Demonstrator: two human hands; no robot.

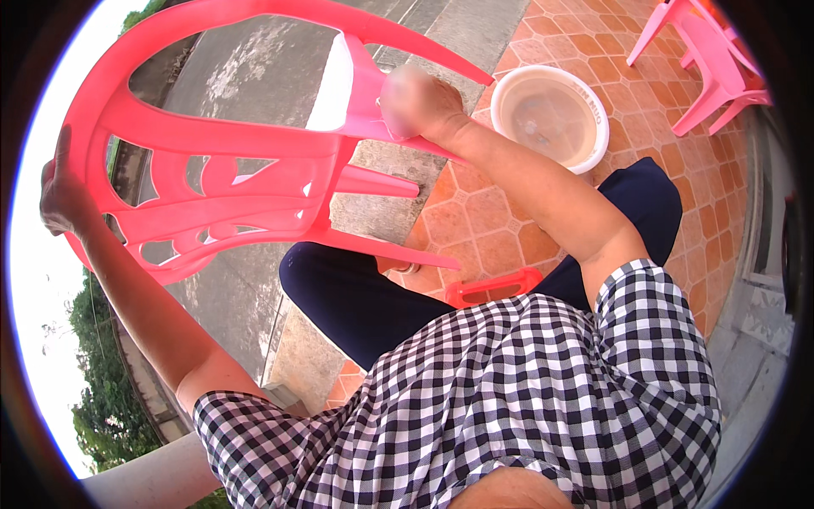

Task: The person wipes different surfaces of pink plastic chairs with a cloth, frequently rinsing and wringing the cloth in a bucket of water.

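Note:
A pink plastic armchair (235,143) with a cut-out patterned back stands before me, its legs spreading towards the tiled floor. My left hand (63,191) grips the outer rim of the chair's back at the far left, fingers wrapped around it. Against the side of the seat rests my right hand (423,102), its fingers bent. A pale pinkish patch at those fingers is blurred, so I cannot tell whether it is a cloth or part of the chair. Just beyond the right forearm sits a white-rimmed plastic basin (604,121) of cloudy water, with writing on its rim.
Between my thighs shows a red plastic piece (493,287), perhaps a low stool. Orange tiles (499,216) meet a concrete strip (381,210) and grey paving (254,83). Another pink plastic chair (706,54) stands top right. A pale round column (152,474) is at lower left.

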